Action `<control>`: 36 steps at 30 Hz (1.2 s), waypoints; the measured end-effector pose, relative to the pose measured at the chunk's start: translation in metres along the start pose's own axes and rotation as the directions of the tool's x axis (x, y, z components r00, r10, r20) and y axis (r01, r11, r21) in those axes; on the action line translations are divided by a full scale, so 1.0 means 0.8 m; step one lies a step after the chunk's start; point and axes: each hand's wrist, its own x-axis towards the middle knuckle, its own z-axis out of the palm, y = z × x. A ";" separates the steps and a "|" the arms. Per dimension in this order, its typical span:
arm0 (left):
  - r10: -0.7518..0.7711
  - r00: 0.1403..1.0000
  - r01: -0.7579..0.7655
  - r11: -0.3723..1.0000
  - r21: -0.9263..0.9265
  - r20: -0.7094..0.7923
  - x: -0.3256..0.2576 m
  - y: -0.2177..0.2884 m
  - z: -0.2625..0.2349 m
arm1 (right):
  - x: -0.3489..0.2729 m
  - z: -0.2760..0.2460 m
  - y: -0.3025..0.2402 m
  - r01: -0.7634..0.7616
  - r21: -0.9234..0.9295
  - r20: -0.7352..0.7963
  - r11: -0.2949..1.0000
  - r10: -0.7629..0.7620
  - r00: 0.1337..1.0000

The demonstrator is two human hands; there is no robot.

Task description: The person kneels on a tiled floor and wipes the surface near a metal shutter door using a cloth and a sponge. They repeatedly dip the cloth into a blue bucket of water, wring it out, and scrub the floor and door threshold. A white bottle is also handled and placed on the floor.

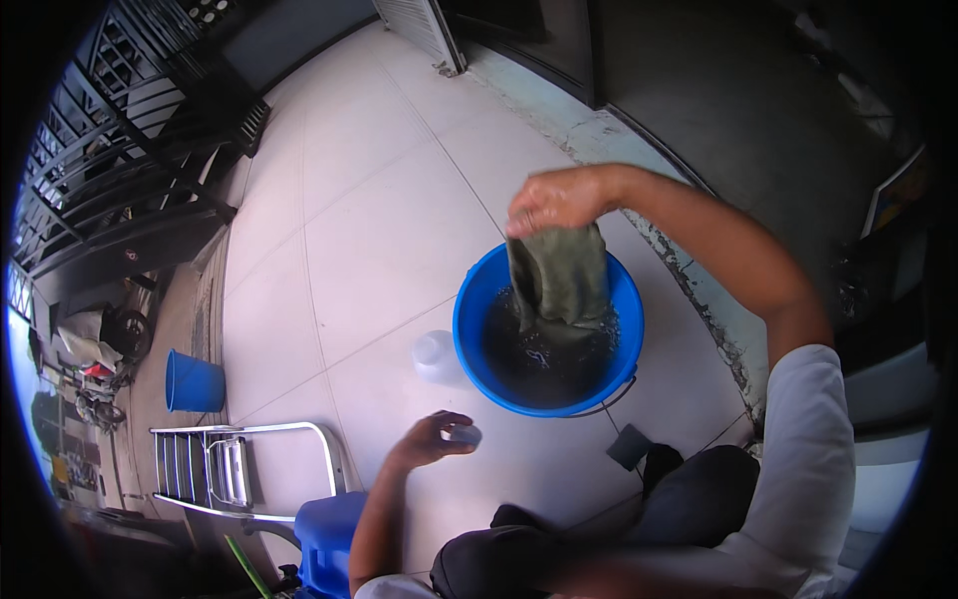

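A blue bucket holding dark, murky water stands on the tiled floor in front of me. My right hand is closed on the top of a wet olive-green cloth, raised above the bucket with its lower end at the water. Left of the bucket, my left hand grips a small, pale, cup-like piece between thumb and fingers; its exact kind is unclear. A whitish translucent bottle stands between that hand and the bucket, close to the rim.
A flat grey-green pad lies by my foot. To the left are a smaller blue bucket, a metal folding ladder and a blue plastic container. A black gate is far left; a raised sill edges the right.
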 end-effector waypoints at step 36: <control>-0.135 0.913 -0.290 0.449 -0.846 -0.384 0.194 0.207 0.043 | -0.040 0.076 0.020 0.295 0.696 -0.657 0.655 0.413 0.631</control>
